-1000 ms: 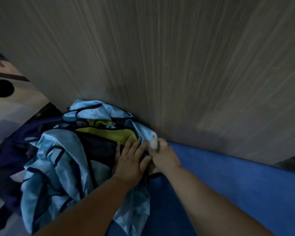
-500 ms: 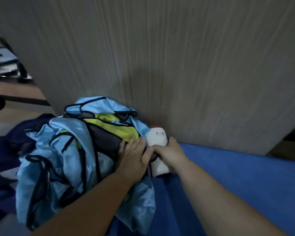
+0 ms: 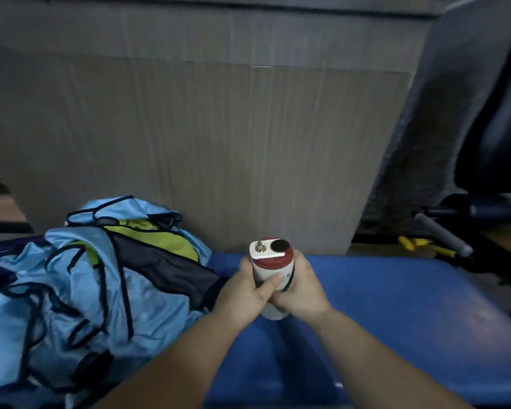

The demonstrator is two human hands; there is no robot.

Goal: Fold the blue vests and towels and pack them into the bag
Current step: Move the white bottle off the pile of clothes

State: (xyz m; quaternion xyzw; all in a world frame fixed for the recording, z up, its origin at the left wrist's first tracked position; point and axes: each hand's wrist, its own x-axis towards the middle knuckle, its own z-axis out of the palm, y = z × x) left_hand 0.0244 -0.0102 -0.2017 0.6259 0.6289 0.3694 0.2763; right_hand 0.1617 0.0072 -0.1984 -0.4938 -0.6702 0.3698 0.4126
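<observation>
The blue vests [image 3: 80, 290] are left unfolded at the bench's [image 3: 396, 305] left end, while a bottle [image 3: 270, 261] is gripped by the left hand [image 3: 245, 293] and right hand [image 3: 303, 290].

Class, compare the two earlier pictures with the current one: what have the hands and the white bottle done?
The right hand pulled the white cylindrical bottle with the red cap away from the heap of light blue vests and raised it upright over the blue padded mat. The left hand came off the heap and now grips the bottle too. The heap stayed put.
</observation>
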